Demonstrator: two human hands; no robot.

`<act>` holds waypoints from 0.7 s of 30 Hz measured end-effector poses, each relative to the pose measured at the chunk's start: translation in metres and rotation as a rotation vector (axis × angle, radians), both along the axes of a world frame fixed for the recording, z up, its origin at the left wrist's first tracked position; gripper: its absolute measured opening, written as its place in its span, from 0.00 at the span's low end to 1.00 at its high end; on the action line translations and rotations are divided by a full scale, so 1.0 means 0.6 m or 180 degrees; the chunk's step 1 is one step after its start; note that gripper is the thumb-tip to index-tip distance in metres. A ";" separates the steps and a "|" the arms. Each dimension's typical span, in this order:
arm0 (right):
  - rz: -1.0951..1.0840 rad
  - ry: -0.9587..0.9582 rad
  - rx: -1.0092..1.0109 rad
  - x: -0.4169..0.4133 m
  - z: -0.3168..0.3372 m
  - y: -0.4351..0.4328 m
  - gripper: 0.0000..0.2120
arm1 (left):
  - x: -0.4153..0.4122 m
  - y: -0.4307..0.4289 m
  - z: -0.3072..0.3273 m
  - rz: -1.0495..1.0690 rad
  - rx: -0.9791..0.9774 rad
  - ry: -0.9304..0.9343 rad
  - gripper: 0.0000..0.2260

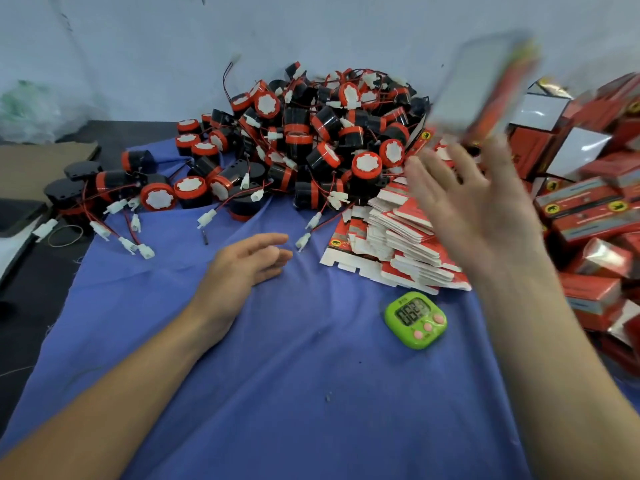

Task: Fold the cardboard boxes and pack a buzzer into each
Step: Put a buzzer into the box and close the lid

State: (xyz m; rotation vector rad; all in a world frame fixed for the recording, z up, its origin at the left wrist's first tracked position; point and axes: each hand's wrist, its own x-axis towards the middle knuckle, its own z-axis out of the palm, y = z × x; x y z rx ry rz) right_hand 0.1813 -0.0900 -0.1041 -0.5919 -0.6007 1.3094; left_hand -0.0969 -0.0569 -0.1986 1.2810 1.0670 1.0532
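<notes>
Left hand [249, 261] rests on blue cloth [277, 393], fingers loosely extended, holding nothing. Right hand [474, 209] raised, fingers spread, motion-blurred. Smeared red box [485, 88] just above its fingertips; contact unclear. Buzzer pile [304, 140] at cloth's far edge, flat box stack [398, 237] beside it. Folded boxes [588, 216] cut off at right.

My left hand [249, 261] lies low, fingers loosely straight, holding nothing. My right hand [474, 209] hangs higher in the air, blurred, its fingers spread wide.
</notes>
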 end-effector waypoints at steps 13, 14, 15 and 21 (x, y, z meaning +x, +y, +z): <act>-0.0725 -0.6508 -0.1684 -0.026 -0.082 0.048 0.35 | 0.003 -0.007 0.000 -0.0087 0.0316 0.0858 0.15; -0.0966 -0.6595 -0.1652 -0.034 -0.093 0.045 0.30 | 0.003 -0.007 0.000 -0.0096 0.0311 0.0867 0.15; -0.1288 -0.6690 -0.1530 -0.044 -0.099 0.041 0.24 | 0.003 -0.007 0.001 -0.0096 0.0311 0.0878 0.15; -0.2090 -0.6576 -0.0703 -0.087 -0.088 0.009 0.15 | 0.005 -0.009 0.003 -0.0068 0.0373 0.1014 0.15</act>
